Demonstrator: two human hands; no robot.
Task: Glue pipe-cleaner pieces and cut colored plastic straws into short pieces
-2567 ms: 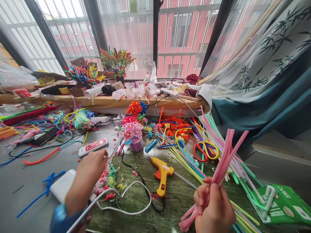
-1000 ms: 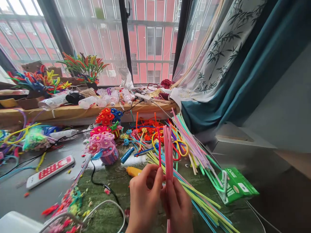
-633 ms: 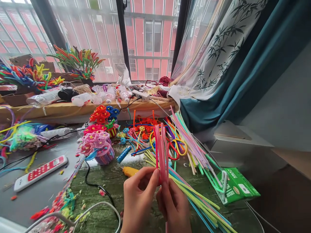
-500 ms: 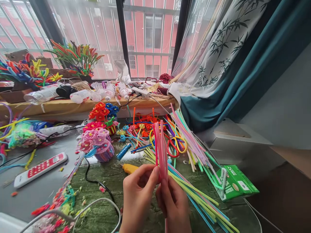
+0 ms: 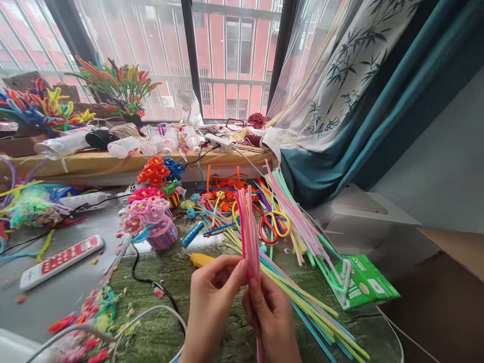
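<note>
A thin bundle of pink pipe cleaners (image 5: pixel 247 229) stands upright in front of me. My right hand (image 5: pixel 273 322) is wrapped round its lower part. My left hand (image 5: pixel 212 305) pinches the bundle from the left, thumb and fingertips on the stems at about the same height. Both hands hover low above the green mat (image 5: pixel 162 282), over the yellow glue gun (image 5: pixel 201 260), which they partly hide. A loose heap of pastel pipe cleaners (image 5: pixel 302 237) lies just to the right of my hands.
A pink pipe-cleaner flower basket (image 5: pixel 153 224), red scissors (image 5: pixel 270 227), a white remote (image 5: pixel 60 261) and a green box (image 5: pixel 365 287) lie on the table. Black and white cables (image 5: pixel 151 287) cross the mat. Bottles and flower bouquets crowd the windowsill (image 5: pixel 124 161). A curtain hangs at right.
My left hand came away from the table's left side and joined the right on the pink bundle. The bundle went from tilted to upright. My view swung to the right.
</note>
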